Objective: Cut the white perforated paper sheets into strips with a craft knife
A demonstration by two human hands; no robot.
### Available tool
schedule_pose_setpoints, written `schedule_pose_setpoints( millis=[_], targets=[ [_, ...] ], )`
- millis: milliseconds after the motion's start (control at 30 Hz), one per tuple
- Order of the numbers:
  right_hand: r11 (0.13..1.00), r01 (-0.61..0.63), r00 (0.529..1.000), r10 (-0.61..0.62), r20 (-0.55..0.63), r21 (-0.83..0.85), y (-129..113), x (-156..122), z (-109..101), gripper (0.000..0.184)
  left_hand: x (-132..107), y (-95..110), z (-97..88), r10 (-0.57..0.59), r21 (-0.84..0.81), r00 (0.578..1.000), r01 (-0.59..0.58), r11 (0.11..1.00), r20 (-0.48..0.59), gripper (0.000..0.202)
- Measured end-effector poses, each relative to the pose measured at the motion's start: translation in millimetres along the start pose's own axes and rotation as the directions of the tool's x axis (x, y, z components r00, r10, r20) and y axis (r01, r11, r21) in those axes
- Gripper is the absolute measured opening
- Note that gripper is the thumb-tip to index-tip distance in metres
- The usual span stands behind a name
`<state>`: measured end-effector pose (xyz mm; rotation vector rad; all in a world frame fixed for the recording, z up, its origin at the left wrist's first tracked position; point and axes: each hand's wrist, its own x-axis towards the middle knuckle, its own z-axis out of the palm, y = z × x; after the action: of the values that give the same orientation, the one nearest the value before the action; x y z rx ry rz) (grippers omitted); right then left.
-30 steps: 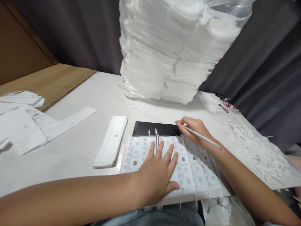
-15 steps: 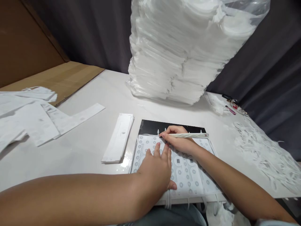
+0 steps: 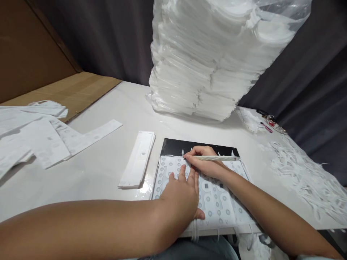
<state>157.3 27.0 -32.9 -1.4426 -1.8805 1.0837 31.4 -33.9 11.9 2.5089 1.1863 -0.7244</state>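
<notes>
A white sheet (image 3: pixel 214 213) printed with rows of grey rings lies on a black board (image 3: pixel 176 146) at the table's front edge. My left hand (image 3: pixel 181 195) rests on the sheet, fingers spread and holding nothing. Just beyond its fingertips, my right hand (image 3: pixel 207 162) pinches a slim, pen-like tool with a white wrapped handle (image 3: pixel 221 158). The tool points left, its tip close to the sheet's far edge; whether it touches is too small to tell. Small white pointed pegs (image 3: pixel 182 153) stick up along that edge. White strips (image 3: pixel 195 231) hang over the near edge.
Left of the board sits a neat stack of folded white pieces (image 3: pixel 138 159). Loose white sheets (image 3: pixel 40 137) lie farther left by a cardboard box (image 3: pixel 89 83). A large plastic-wrapped white bundle (image 3: pixel 200 68) stands behind. White scraps (image 3: pixel 306 173) cover the right side.
The whole view has shifted very slightly. Both hands keep nearly the same pose on the sheet, and the tool tip stays by the far edge.
</notes>
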Motion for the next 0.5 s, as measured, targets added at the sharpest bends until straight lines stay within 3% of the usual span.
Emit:
schedule_pose_setpoints(
  millis=[100,167,267,333,400,500],
  targets=[
    [0.955,0.175,0.985,-0.168,0.051,-0.238,-6,-4,3,0.019,2,-1,2.0,0.022,-0.010,0.999,-0.022,1.000,-0.026,0.094],
    [0.849,0.320,0.947,-0.300,0.114,-0.421,-5,-6,2,0.020,5,-2,4.2,0.056,-0.017,0.997,-0.056,0.998,-0.045,0.093],
    [0.767,0.332,0.933,-0.354,0.070,-0.549,1,-8,-12,0.021,8,-2,9.1,0.083,-0.016,0.994,-0.085,0.996,-0.073,0.094],
    [0.835,0.218,0.955,-0.288,-0.064,-0.505,2,-8,-28,0.020,10,0,12.5,0.085,-0.018,0.992,-0.087,0.996,-0.093,0.095],
    [0.931,0.108,0.970,-0.175,-0.169,-0.348,-2,-7,-39,0.021,11,3,14.8,0.106,-0.025,0.987,-0.110,0.994,-0.117,0.092],
    [0.998,0.029,0.989,-0.036,-0.141,-0.050,-15,-3,-34,0.024,8,5,15.1,0.169,-0.030,0.966,-0.178,0.984,-0.195,0.088]
  ],
)
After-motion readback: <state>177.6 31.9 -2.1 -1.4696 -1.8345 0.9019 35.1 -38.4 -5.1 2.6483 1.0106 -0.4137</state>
